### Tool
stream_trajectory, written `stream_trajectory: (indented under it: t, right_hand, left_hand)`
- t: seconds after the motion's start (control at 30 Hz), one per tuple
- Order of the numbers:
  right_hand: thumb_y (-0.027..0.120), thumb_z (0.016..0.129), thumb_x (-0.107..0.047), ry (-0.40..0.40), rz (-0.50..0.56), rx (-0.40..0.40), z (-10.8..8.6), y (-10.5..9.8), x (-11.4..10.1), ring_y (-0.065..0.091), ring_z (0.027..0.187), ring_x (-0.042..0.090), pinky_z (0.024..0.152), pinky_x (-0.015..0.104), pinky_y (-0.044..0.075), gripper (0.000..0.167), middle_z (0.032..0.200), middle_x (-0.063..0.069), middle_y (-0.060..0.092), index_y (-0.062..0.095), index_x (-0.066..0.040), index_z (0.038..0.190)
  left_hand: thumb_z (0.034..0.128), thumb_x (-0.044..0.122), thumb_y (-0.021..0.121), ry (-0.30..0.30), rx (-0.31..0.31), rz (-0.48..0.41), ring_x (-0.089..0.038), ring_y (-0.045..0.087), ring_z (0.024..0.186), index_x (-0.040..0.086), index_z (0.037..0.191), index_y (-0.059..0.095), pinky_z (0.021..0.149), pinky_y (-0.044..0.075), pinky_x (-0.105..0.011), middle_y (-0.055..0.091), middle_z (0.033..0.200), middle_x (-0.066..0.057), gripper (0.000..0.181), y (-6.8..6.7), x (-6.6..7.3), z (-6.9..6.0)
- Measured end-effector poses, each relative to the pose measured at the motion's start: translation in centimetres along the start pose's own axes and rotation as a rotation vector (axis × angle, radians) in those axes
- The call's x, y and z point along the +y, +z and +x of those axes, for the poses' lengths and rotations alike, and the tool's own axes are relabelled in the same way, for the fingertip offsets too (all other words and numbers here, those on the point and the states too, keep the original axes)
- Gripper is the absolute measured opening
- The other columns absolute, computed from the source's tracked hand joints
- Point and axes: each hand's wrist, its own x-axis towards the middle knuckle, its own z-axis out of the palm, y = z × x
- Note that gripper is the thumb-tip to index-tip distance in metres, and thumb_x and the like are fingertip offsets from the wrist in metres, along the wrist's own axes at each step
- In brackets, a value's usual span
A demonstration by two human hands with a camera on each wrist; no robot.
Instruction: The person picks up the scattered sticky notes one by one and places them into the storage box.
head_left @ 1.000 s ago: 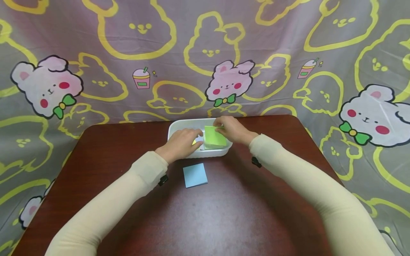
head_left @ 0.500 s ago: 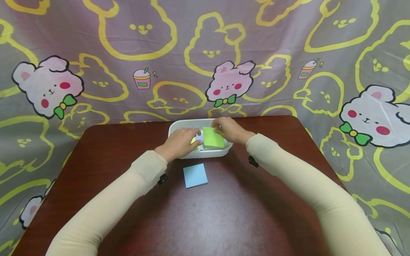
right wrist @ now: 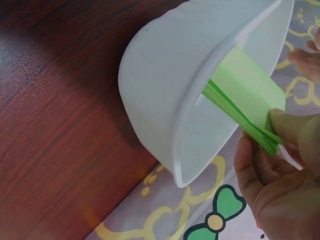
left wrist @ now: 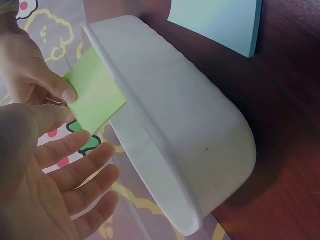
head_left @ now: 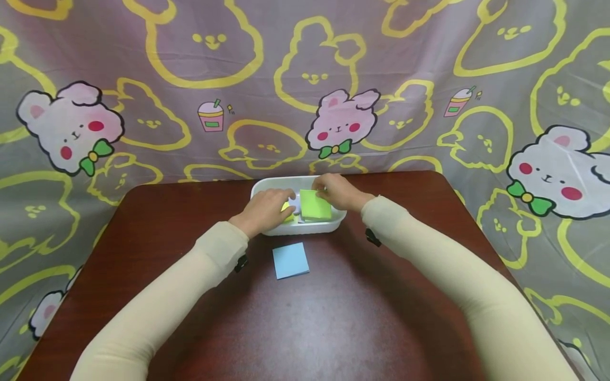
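Observation:
My right hand (head_left: pixel 337 191) pinches a green sticky note pad (right wrist: pixel 250 92) between thumb and fingers, over the right part of a white plastic basket (head_left: pixel 305 228). The right wrist view shows the pad's sheets fanned slightly apart at one edge, its lower part inside the basket. My left hand (head_left: pixel 264 210) hovers over the basket's left side, its fingers (left wrist: pixel 82 172) loosely spread and holding nothing. Between the hands, a yellow piece (head_left: pixel 288 214) shows inside the basket, partly hidden by the left hand. In front of the basket, a blue sticky note pad (head_left: pixel 290 260) lies on the table.
The basket stands near the back edge of a dark brown wooden table (head_left: pixel 305 323). Behind the table hangs a grey patterned curtain (head_left: pixel 267 63) with cartoon animals.
The green pad and my right hand have shifted slightly left within the basket. My left hand has drawn back a little to the left. The blue pad stays put.

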Motion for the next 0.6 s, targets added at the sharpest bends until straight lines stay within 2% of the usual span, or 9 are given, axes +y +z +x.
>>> stream_trajectory:
  t: [0.6]
  right_hand:
    - [0.063,0.098,-0.004,0.033,-0.013,-0.039,0.55,0.24,0.20,0.065,0.115,0.030,0.102,0.044,0.051,0.023,0.119,0.016,0.071,0.069,0.001,0.119]
  left_hand:
    - [0.1012,0.026,0.060,-0.017,-0.011,0.024,-0.029,0.069,0.108,0.006,0.131,0.062,0.092,0.055,-0.045,0.072,0.122,-0.012,0.036,0.43,-0.74,0.58]
